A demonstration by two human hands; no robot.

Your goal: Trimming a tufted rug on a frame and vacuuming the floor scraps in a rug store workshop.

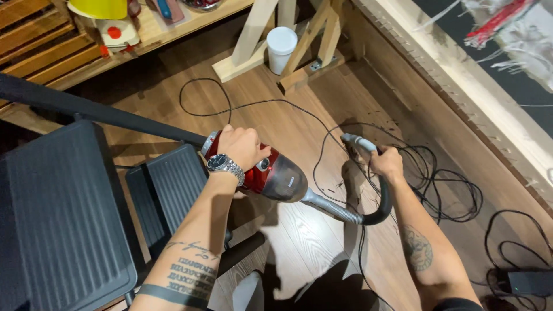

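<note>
The red vacuum (271, 173) hangs above the wood floor (311, 236), carried by the left hand (242, 147), which is wrapped tight over its top handle, likely to keep the body off the ground. Its grey hose (345, 212) loops up to the nozzle (358, 141), gripped by the right hand (385, 162) and aimed down at dark debris (383, 124) near the wall. A black cord (253, 106) trails across the floor; a black step stool (63, 213) stands at left.
</note>
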